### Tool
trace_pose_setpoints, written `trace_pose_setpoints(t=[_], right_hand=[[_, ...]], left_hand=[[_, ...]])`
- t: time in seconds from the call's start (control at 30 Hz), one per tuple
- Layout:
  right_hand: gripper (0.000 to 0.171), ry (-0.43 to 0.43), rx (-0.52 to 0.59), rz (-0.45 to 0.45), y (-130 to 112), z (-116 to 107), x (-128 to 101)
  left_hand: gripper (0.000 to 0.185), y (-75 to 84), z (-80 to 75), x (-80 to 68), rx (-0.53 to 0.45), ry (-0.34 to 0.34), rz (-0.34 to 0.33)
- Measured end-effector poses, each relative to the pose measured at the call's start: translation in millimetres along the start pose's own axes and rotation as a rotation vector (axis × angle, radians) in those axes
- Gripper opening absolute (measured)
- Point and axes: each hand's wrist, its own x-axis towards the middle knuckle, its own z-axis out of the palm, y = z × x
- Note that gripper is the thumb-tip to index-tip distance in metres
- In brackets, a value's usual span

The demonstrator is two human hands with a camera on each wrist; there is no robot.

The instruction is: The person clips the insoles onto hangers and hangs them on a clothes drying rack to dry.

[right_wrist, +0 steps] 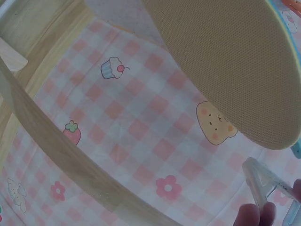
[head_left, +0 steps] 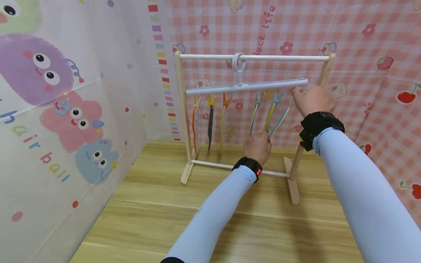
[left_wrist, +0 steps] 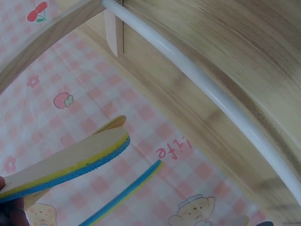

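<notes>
While the left hand [head_left: 258,146] pinches the bottom end of a blue-and-yellow insole [head_left: 270,115] hanging from the hanger [head_left: 246,87], the right hand [head_left: 312,100] is up at a clip [right_wrist: 261,188] near the hanger's right end; fingertips touch it in the wrist view, but can't tell if that grip is closed on it. Judging by the pose, the low hold keeps the insole from swinging. Hanger hooks over the top rail of a wooden rack [head_left: 182,109] standing on the table [head_left: 158,208]. Other insoles, incl. an orange one [head_left: 194,126] and a dark one [head_left: 210,126], hang left. Neighbouring strips crowd the held insole; checked backdrop is close behind.
</notes>
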Motion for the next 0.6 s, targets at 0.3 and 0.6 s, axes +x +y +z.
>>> trace_pose_setpoints(t=[0.3, 0.6], right_hand=[[0.05, 0.049, -0.022, -0.049, -4.0, 0.0, -1.8], [0.044, 0.095, -0.035, -0.077, -5.1, 0.9, -3.8]], left_hand=[[0.012, 2.7, -2.8, 1.8, 0.023, -0.009, -0.012], [0.01, 5.8, -2.4, 0.2, 0.01, -0.014, -0.013]])
